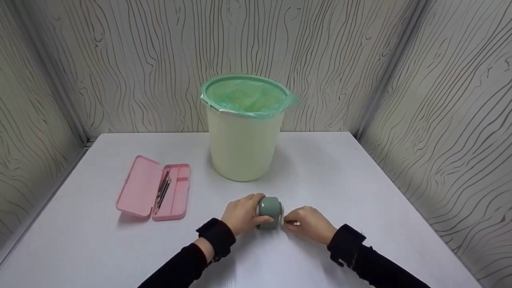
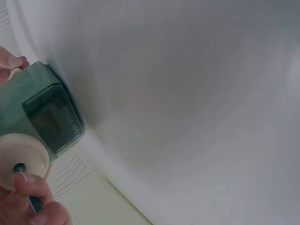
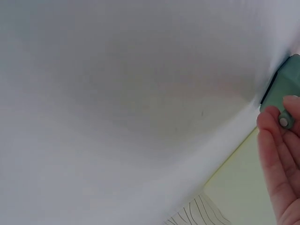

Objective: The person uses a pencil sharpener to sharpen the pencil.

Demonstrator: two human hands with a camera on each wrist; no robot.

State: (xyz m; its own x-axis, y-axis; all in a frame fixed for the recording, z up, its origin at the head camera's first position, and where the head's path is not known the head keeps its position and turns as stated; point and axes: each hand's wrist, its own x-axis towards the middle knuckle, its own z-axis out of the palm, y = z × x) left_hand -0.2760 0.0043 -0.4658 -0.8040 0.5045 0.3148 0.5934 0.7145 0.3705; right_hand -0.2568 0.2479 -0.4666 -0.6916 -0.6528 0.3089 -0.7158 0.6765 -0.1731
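In the head view, the green, rounded pencil sharpener (image 1: 269, 208) is sitting on the near part of the white worktop (image 1: 328, 168), its long axis running left to right between the left hand (image 1: 242, 215), which is closing round its left end, and the right hand (image 1: 309, 224), which is lying just beside its right end. In the left wrist view, the left hand's fingers are pinching a slender, dark blue-green rod (image 2: 35, 204) seated in the sharpener's round cream disc (image 2: 26, 149). In the right wrist view, the right hand is holding a small green knob with a pale end (image 3: 285, 121) between thumb and fingers, just beside the sharpener's body.
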